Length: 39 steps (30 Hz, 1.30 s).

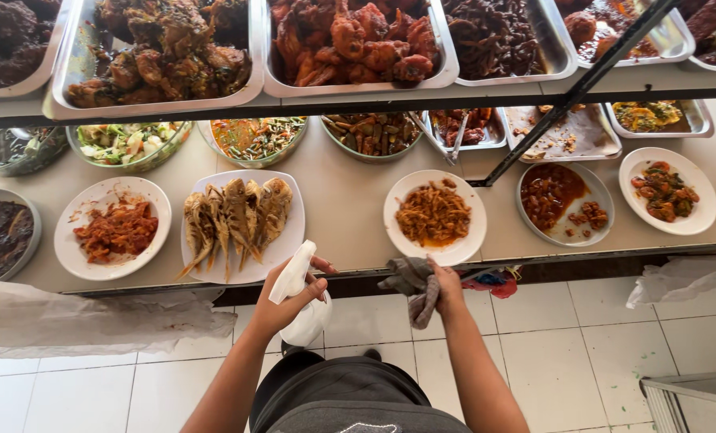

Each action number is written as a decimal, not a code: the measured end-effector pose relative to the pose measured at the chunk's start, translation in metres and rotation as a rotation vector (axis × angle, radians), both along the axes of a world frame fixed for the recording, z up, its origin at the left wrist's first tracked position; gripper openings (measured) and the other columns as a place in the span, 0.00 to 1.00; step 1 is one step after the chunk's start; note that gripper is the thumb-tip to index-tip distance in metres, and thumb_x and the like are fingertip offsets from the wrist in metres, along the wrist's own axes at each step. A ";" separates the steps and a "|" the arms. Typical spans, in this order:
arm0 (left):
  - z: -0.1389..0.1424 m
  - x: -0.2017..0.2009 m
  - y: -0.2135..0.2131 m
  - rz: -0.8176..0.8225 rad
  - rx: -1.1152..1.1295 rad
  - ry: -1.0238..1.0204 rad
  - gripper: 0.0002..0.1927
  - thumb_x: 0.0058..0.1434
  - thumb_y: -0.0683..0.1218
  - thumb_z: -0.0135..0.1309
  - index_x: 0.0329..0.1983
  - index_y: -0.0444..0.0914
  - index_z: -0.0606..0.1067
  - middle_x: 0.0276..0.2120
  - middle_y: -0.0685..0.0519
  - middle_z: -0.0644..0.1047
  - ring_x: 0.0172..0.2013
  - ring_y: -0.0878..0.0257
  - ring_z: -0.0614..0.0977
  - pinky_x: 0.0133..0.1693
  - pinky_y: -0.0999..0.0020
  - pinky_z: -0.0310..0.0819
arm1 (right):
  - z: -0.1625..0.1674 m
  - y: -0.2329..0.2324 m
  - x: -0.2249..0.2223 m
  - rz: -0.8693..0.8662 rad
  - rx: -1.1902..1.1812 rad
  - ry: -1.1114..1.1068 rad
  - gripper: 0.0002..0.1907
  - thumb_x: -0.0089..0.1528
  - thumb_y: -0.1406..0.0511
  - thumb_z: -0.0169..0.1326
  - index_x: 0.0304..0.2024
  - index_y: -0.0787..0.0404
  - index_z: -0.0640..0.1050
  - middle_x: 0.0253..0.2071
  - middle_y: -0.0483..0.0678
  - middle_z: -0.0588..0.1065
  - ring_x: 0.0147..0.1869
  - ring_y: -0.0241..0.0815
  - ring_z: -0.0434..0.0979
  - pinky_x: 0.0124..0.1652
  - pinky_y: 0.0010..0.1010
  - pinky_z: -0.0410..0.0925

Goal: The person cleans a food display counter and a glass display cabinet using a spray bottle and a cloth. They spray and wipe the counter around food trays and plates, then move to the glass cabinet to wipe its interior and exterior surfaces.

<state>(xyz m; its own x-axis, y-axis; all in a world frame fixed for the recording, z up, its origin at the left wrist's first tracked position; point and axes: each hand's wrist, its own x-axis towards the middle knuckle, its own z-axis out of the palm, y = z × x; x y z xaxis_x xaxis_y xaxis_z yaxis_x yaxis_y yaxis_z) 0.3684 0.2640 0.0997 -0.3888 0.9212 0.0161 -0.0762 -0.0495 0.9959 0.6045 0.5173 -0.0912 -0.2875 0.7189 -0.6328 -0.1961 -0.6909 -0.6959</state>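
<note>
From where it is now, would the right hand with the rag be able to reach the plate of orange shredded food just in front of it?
Probably yes. The right hand, gripping a grey rag, sits at the counter's front edge, right below the white plate of orange shredded food. Nothing visible lies between them, though a glass pane could be there unseen.

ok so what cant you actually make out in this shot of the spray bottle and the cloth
Head view only:
- White plastic spray bottle: the left hand wraps its body, so any liquid level is hidden.
- Grey crumpled cloth: the right hand covers part of it; what lies beneath is hidden.
- Dark dish in the grey round bowl: cut off by the left edge.
- Upper steel trays: cropped by the top edge.
</note>
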 end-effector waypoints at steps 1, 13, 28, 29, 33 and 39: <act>-0.001 -0.002 -0.002 0.001 0.008 -0.001 0.16 0.60 0.42 0.60 0.50 0.31 0.76 0.43 0.48 0.82 0.30 0.67 0.81 0.34 0.70 0.77 | 0.001 -0.009 -0.006 0.016 0.009 0.012 0.12 0.61 0.62 0.64 0.41 0.63 0.79 0.31 0.44 0.78 0.27 0.35 0.74 0.29 0.32 0.71; -0.011 -0.028 -0.027 0.028 0.031 -0.028 0.17 0.62 0.42 0.60 0.52 0.30 0.76 0.45 0.46 0.81 0.33 0.66 0.80 0.36 0.68 0.80 | -0.005 -0.072 -0.098 0.298 0.056 -0.051 0.18 0.61 0.59 0.66 0.38 0.70 0.79 0.30 0.49 0.75 0.28 0.38 0.73 0.29 0.33 0.70; -0.015 -0.029 -0.035 0.085 -0.077 -0.005 0.16 0.59 0.42 0.60 0.50 0.32 0.76 0.44 0.46 0.83 0.31 0.66 0.81 0.34 0.68 0.78 | 0.077 0.023 -0.016 0.305 0.764 -0.597 0.20 0.61 0.53 0.58 0.46 0.61 0.83 0.40 0.53 0.83 0.39 0.45 0.81 0.41 0.38 0.74; -0.016 -0.028 -0.033 0.085 -0.102 -0.001 0.16 0.59 0.42 0.60 0.50 0.33 0.76 0.44 0.46 0.84 0.31 0.65 0.81 0.33 0.68 0.77 | 0.076 0.030 -0.014 0.240 0.803 -0.647 0.20 0.63 0.53 0.59 0.48 0.61 0.83 0.41 0.55 0.83 0.42 0.48 0.80 0.45 0.40 0.73; -0.016 -0.024 -0.030 0.081 -0.101 -0.036 0.17 0.59 0.42 0.60 0.51 0.33 0.75 0.44 0.46 0.83 0.31 0.65 0.81 0.34 0.67 0.80 | 0.048 0.035 -0.023 0.379 1.321 -0.820 0.17 0.66 0.56 0.56 0.51 0.57 0.83 0.60 0.55 0.76 0.67 0.55 0.72 0.63 0.45 0.64; -0.015 -0.023 -0.033 0.137 -0.111 -0.027 0.17 0.59 0.42 0.60 0.51 0.31 0.76 0.44 0.45 0.83 0.32 0.64 0.81 0.35 0.67 0.80 | -0.007 0.035 -0.046 0.423 1.506 -1.112 0.21 0.70 0.56 0.48 0.64 0.49 0.76 0.72 0.48 0.66 0.77 0.55 0.60 0.72 0.52 0.52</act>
<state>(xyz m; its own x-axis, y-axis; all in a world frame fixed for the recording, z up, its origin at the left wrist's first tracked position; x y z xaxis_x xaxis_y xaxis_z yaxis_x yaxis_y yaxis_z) 0.3455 0.2313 0.0848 -0.5094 0.8553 -0.0946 -0.1028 0.0486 0.9935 0.5584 0.5521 -0.0977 -0.5285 0.7695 0.3586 0.6873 0.6357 -0.3513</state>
